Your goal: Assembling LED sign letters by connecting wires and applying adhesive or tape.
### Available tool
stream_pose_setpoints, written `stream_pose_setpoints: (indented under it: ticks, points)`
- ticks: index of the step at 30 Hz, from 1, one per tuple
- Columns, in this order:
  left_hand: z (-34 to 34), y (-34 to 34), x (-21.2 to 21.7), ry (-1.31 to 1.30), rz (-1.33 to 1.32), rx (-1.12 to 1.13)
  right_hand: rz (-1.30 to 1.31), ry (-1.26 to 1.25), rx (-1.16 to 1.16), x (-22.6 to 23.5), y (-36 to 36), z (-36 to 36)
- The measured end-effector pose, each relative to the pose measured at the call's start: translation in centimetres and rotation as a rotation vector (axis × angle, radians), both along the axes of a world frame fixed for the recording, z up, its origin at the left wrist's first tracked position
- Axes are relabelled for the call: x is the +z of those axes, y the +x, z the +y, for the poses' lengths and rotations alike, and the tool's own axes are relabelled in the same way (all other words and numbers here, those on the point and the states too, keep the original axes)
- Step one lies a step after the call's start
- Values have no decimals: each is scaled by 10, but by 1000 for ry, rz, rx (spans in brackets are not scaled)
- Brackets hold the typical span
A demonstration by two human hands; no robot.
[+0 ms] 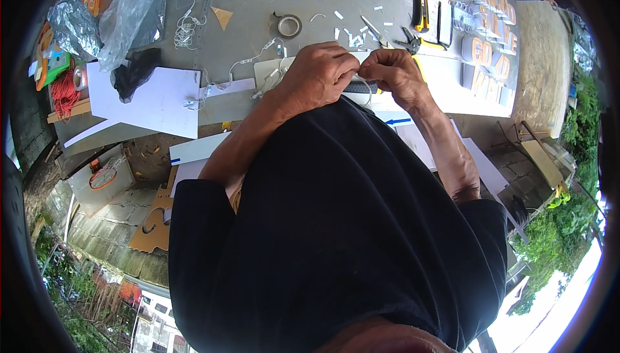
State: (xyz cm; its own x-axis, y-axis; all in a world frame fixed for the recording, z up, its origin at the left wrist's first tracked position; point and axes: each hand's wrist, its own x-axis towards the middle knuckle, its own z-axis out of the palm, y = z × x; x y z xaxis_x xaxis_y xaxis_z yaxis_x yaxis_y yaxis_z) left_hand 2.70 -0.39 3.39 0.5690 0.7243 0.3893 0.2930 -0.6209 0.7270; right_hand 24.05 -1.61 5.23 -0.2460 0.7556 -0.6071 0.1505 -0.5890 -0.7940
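Note:
Both hands are close together over the near edge of the table. My left hand (325,72) is closed in a pinch, its fingertips meeting those of my right hand (395,76). My right hand is pinched too. A thin white wire (369,89) runs from between the fingertips and curves down below them; the exact pinch points are hidden by the fingers. Left of my left hand, a string of small white LED modules (248,60) on wires trails across the table. A white panel (263,69) lies partly under my left hand.
A roll of black tape (289,26) lies beyond my hands. Wire strippers (411,43), a yellow-black utility knife (422,8) and white scraps (338,14) are near it. Raised letters (483,49) stand at right. Plastic bags (129,17) and white sheets (168,101) lie at left.

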Motion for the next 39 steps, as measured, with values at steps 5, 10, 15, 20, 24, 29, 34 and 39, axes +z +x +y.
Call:
stream_pose_setpoints:
  ticks: [5,10,15,20,24,29,34,39]
  points:
    - [5,-3,-10,-39,-34,-77,304,-304,-45,-17,13,-1]
    - [8,-13,2,-379,-71,12,-129,295,139,3,6,-10]
    - [14,-15,12,-713,-96,1,-510,1172,291,-2,6,-15]
    - [14,-12,24,-817,-77,9,-640,1444,503,3,6,-17]
    - [15,-11,23,-872,-43,-10,-693,1542,545,2,8,-20]
    - [18,-10,18,-812,5,-40,-692,1589,543,4,7,-19]
    - [5,-1,11,-734,-68,7,-707,1396,434,0,-4,-29]
    - [0,11,2,-202,-124,76,213,-77,-243,4,-7,-22]
